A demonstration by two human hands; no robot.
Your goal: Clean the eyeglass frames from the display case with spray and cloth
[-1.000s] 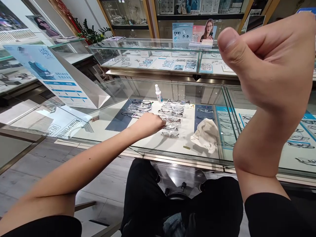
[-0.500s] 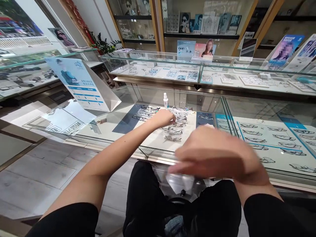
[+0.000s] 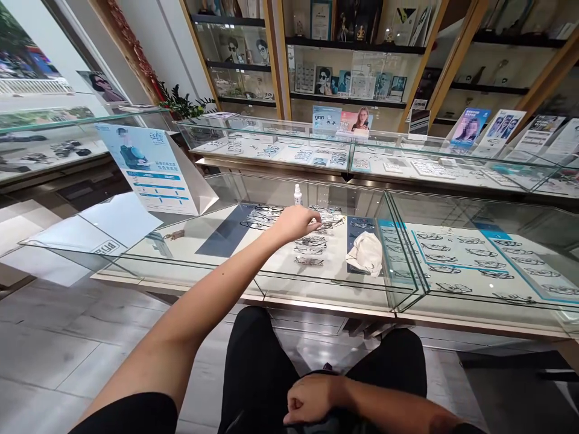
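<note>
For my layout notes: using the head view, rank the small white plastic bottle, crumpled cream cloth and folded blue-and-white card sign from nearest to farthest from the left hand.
1. Small white plastic bottle: just beyond the left hand.
2. Crumpled cream cloth: to the hand's right.
3. Folded blue-and-white card sign: well to its left.

A short black sleeve [image 3: 131, 416] at seven o'clock, the bare left forearm [image 3: 199, 304] marked by one small dot [image 3: 223, 274]; plain black trousers [image 3: 248, 361] around six o'clock

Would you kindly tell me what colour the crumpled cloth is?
The cloth is a plain, creamy off-white; the head view shows it best.
</note>
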